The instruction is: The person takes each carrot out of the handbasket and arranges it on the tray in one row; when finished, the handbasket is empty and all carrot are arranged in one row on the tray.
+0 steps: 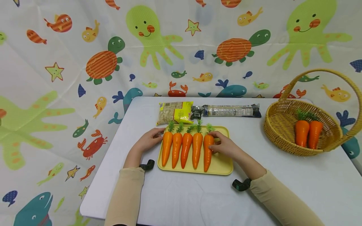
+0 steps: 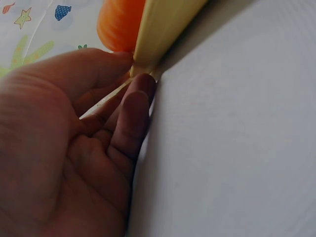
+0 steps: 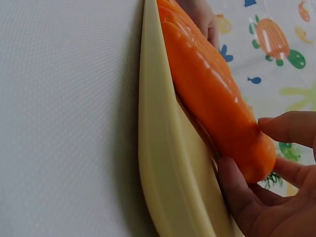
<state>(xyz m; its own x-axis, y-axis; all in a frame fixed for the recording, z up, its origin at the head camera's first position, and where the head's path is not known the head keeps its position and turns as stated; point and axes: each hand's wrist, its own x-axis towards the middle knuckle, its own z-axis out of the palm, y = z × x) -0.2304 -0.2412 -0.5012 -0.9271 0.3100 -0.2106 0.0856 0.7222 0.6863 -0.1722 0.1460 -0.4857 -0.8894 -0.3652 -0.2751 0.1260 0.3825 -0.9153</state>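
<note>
Several orange toy carrots (image 1: 186,150) with green tops lie side by side on a yellow tray (image 1: 223,163). My left hand (image 1: 148,140) is at the tray's left edge; in the left wrist view its thumb and fingers pinch the tray rim (image 2: 153,39), close to a carrot (image 2: 121,24). With thumb and fingertips, my right hand (image 1: 224,146) grips the upper part of the rightmost carrot (image 1: 208,153). In the right wrist view that carrot (image 3: 212,94) rests on the tray, with fingers on both sides of its thick end.
Behind the tray lie a yellow-labelled bag (image 1: 173,113), a small dark packet (image 1: 196,112) and a long dark package (image 1: 232,110). At the right stands a wicker basket (image 1: 278,141) with a tall handle, holding two carrots (image 1: 308,133). A patterned curtain (image 1: 181,47) hangs behind the table.
</note>
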